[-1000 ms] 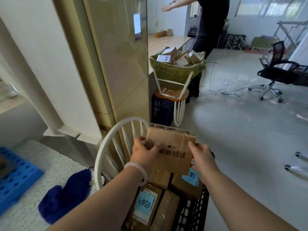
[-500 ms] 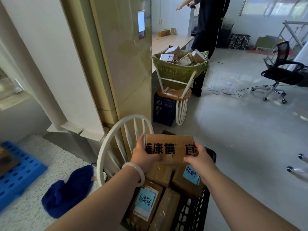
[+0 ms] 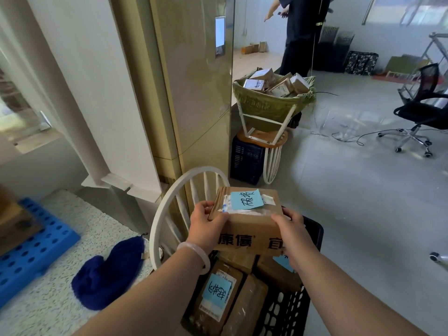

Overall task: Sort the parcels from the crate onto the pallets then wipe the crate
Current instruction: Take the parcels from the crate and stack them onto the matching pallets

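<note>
**Supervisor:** Head view, please. Where is the item in hand?

**Operator:** I record one held parcel (image 3: 249, 229), a brown carton lifted just above the black crate (image 3: 286, 309) and clear of its contents. A blue label (image 3: 246, 199) with handwriting faces up on its top. My left hand (image 3: 206, 226) grips the left end, thumb laid over the top edge and fingers curled beneath. My right hand (image 3: 291, 234) clasps the right end in the same way. Neither hand is spread wide.

**Supervisor:** Progress against the task?

**Operator:** In my judgement, early. Several cartons lie packed in the crate below, among them a labelled parcel (image 3: 218, 294); I cannot count them, as my arms cover part of the load. The blue pallet (image 3: 36, 251) sits well apart at the left, on the speckled surface. A brown shape rests on it at the frame edge, possibly a parcel, but I cannot confirm this. The blue cloth (image 3: 109, 275) lies bunched beside the white chair (image 3: 164, 209), untouched, so the wiping is not yet begun.

**Supervisor:** Anything outstanding?

**Operator:** This carton needs carrying left to a pallet, then the rest sorted, then the wipe. A green basket (image 3: 271, 105) of cartons stands beyond; I cannot tell whether it belongs to the task.
</note>
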The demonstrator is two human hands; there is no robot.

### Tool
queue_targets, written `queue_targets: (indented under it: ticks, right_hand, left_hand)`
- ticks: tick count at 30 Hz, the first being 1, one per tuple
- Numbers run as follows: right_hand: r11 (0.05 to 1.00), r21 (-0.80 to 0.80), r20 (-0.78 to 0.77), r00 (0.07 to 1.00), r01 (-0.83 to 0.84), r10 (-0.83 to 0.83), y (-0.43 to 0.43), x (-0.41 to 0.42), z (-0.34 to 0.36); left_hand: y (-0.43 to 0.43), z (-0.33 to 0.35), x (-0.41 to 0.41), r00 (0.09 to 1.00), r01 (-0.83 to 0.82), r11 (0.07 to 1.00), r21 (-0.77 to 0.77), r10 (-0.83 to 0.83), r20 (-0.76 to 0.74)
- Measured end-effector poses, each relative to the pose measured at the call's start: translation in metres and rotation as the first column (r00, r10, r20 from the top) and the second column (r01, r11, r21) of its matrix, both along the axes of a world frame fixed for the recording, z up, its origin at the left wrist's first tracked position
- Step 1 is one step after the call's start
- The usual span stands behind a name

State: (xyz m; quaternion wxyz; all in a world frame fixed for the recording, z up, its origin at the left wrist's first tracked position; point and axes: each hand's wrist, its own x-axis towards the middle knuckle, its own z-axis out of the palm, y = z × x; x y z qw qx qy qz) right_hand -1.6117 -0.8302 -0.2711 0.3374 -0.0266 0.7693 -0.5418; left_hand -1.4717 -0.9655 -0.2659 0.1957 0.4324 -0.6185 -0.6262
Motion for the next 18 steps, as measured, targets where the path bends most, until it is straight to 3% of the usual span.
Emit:
queue_targets:
  ticks: [6, 8, 12, 18]
  right_hand:
    - [0.992, -0.118, 0.131, 0.989, -0.054, 0.069, -0.007, 0.008, 0.001]
    - [0.991, -0.121, 0.089, 0.994, -0.047, 0.058, -0.010, 0.014, -0.002]
    - [0.990, -0.085, -0.033, 0.993, -0.116, 0.114, -0.019, 0.029, 0.001]
    - [0.986, -0.043, -0.152, 0.977, -0.160, 0.151, -0.027, 0.024, 0.007]
  left_hand:
    - [-0.008, 0.004, 0.007, 0.998, -0.058, 0.997, -0.058, 0.056, -0.041]
    - [-0.006, -0.001, 0.006, 0.990, -0.142, 0.988, -0.055, 0.143, 0.013]
    - [0.005, -0.005, 0.002, 0.962, -0.272, 0.954, 0.126, 0.267, 0.057]
    - [-0.025, 0.000, 0.029, 0.969, -0.185, 0.954, 0.235, 0.217, -0.115]
